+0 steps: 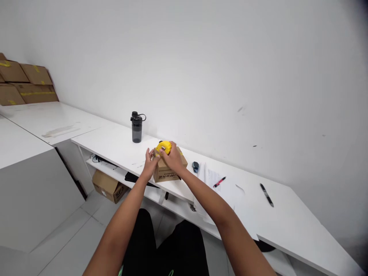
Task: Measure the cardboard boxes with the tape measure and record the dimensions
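A small cardboard box (168, 174) stands on the white table (120, 147) in front of me. On top of it sits a yellow tape dispenser (163, 146). My right hand (174, 158) is wrapped over the dispenser and the box top. At the box's left top edge my left hand (150, 162) has its fingers pinched; what they pinch is too small to make out.
A dark water bottle (137, 127) stands to the left behind the box. Right of the box lie a small dark object (196, 166), papers (222, 189), a red pen (219, 181) and a black marker (266, 195). A cardboard box (109, 186) sits on the floor; several flat boxes (24, 82) lean at the far left.
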### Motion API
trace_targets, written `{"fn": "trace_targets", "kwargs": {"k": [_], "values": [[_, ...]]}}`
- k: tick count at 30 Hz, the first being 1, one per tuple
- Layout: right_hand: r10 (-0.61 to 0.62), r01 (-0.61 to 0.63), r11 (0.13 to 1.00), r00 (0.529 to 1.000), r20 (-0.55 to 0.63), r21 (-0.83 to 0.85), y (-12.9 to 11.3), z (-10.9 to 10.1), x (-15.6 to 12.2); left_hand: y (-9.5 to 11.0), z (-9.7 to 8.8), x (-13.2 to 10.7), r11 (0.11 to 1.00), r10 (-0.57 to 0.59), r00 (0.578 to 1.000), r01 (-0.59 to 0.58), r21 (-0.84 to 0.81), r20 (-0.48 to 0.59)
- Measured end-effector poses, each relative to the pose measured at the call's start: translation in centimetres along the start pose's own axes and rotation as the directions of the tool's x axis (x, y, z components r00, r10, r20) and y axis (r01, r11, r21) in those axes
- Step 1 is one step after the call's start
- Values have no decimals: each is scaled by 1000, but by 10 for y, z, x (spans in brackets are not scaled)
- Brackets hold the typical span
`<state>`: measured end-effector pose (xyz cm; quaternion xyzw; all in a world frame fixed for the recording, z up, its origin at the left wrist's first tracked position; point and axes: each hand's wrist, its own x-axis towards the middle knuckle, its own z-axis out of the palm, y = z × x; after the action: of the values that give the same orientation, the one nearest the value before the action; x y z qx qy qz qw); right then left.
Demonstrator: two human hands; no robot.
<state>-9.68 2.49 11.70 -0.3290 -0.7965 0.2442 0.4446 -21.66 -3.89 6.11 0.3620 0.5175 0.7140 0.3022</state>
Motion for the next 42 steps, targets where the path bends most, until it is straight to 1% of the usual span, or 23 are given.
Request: {"fn": "trace_targets", "kwargs": {"k": [2,4,5,7,8,11,13,15,17,19,20,22,23,24,28,30,32,36,42], "values": [[118,-115,991,991,-57,66,6,-2,12,-15,2,2,999,-21,1000,21,-46,14],[210,-203,974,976,-63,105,11,-5,23,-25,5,3,1000,-17,1000,16,-21,-19],[235,-228,968,970,-55,109,13,-6,28,-27,6,3,1000,-1,999,1,14,-39],[236,-232,969,971,-42,88,16,-6,32,-26,8,6,997,43,997,-39,68,-61],[220,-217,974,975,-42,71,16,-6,33,-25,9,8,997,56,997,-53,61,-45],[168,-167,986,985,-43,10,14,-4,31,-21,10,13,997,55,997,-53,-48,50],[148,-148,989,989,-23,-9,14,-4,30,-20,9,12,997,60,997,-58,-46,56],[98,-97,995,995,7,-13,15,-6,30,-20,7,7,996,73,997,-73,59,17],[4,-3,1000,998,55,-23,17,-9,30,-20,6,-3,974,80,996,-72,213,-28],[-100,106,994,987,124,-41,20,-15,29,-17,5,-13,936,88,993,-55,347,-80],[-144,154,987,977,159,-49,21,-18,27,-14,5,-16,921,93,990,-43,388,-109],[-208,225,972,955,209,-62,22,-24,22,-6,6,-18,910,98,984,-29,414,-146],[-224,245,967,949,220,-69,23,-26,20,-1,6,-15,913,97,986,-33,407,-138],[-233,255,964,947,224,-75,22,-28,18,4,6,-11,919,93,990,-44,392,-106],[-226,249,965,951,212,-88,19,-31,15,24,7,13,962,64,995,-83,260,81],[-209,232,969,954,214,-89,17,-30,16,27,9,22,980,35,986,-66,189,163],[-193,216,973,957,219,-84,15,-30,17,25,10,27,986,30,975,-64,152,222],[-202,221,973,953,226,-62,16,-28,18,16,8,31,985,70,970,-104,140,234],[-189,220,970,950,248,-102,22,-23,23,11,6,34,978,47,981,-84,192,190]]}}
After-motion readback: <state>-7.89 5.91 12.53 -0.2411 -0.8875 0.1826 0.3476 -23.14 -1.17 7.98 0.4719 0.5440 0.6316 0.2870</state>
